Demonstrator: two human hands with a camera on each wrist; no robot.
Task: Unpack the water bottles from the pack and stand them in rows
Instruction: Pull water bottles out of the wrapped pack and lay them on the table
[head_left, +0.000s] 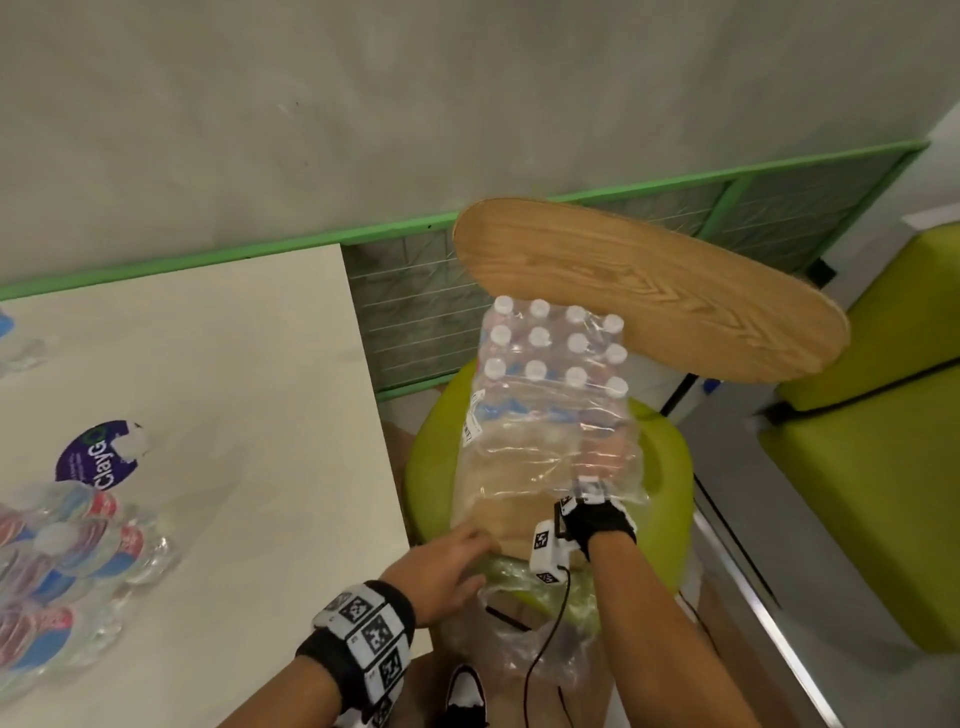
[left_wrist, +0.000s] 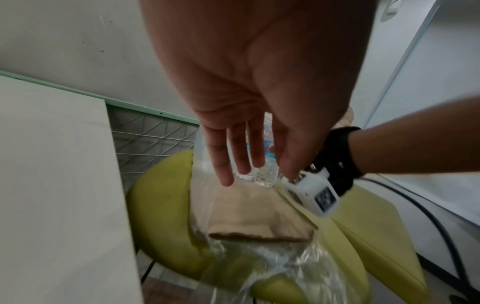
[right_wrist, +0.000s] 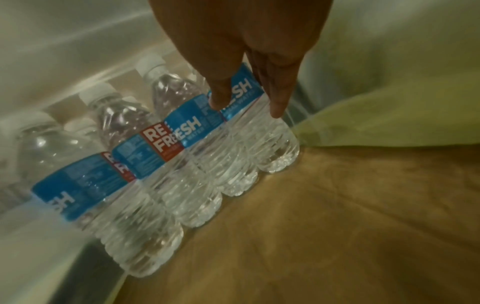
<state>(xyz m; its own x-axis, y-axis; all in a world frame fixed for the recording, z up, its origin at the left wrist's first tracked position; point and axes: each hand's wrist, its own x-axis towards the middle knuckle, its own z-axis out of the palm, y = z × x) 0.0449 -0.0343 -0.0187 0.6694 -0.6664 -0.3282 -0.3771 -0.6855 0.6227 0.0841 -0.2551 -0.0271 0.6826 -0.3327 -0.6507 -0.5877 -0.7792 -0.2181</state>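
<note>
From the head camera, the clear shrink-wrapped pack of white-capped water bottles (head_left: 550, 374) lay on a lime-green padded chair seat (head_left: 667, 457), its near end torn open. The right hand (head_left: 597, 457) was reached inside the loose clear plastic wrap (head_left: 519, 467), fingers at the nearest row on its right side. The left hand (head_left: 447, 566) hovered just short of the opening with fingers relaxed, holding nothing. Well to the left of both hands, already unpacked bottles (head_left: 67, 551) stood grouped on the white rectangular table (head_left: 234, 389). A round wooden tabletop (head_left: 649, 291) hung beyond the pack.

From the left wrist camera, the left hand (left_wrist: 249, 123) was spread with straight fingers above the brown cardboard tray (left_wrist: 254, 218) inside the wrap, touching nothing that I could make out.

From the right wrist camera, the right hand (right_wrist: 249, 61) had thumb and fingers pinched round the blue label of the end bottle, a clear ribbed plastic one (right_wrist: 262, 131), at the right end of a row of four standing on the cardboard.

The bottle looked full, so moderately heavy for its size, thin-walled and likely to dent under a hard squeeze. The labelled waist offered the firmest hold; the film might snag it on the way out.
</note>
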